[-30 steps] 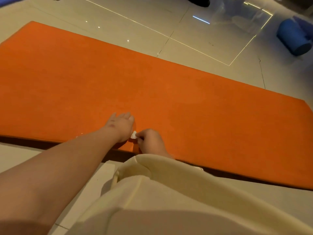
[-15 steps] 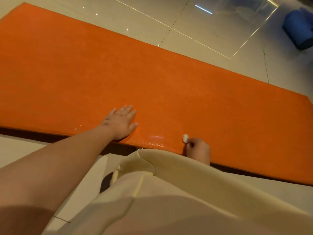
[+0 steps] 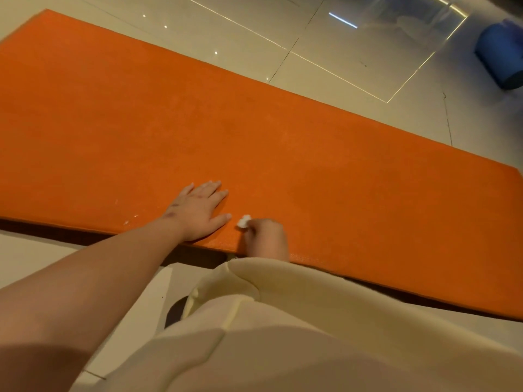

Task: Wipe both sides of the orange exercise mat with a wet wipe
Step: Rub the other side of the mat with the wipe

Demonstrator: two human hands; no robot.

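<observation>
So the right hand (image 3: 266, 237) has its grip clamped on a tiny scrunched-up white wet wipe (image 3: 243, 221). The fingers are curled in and the wad pokes out on the fist's left side, down against the orange mat (image 3: 283, 142) just inside its near edge, touching it as far as I can tell. The left hand (image 3: 198, 210) is right beside it with its grip apart and holding nothing: palm flat on the mat, fingers straight and a bit spread, thumb tip just short of the wipe. A bare forearm runs back from that hand to the lower left corner, while the right wrist disappears under loose cream fabric (image 3: 283, 306) that fills the bottom of the shot. A few small white flecks (image 3: 130, 219) sit on the mat near the left wrist, close to the edge. The mat itself lies flat and unrolled on a glossy pale tiled floor (image 3: 254, 32), stretching from upper left off to the right, with a dark strip along its near side. Way off at the top right there's a blue rolled-up thing (image 3: 501, 60), partly cut off, well apart from the mat.
</observation>
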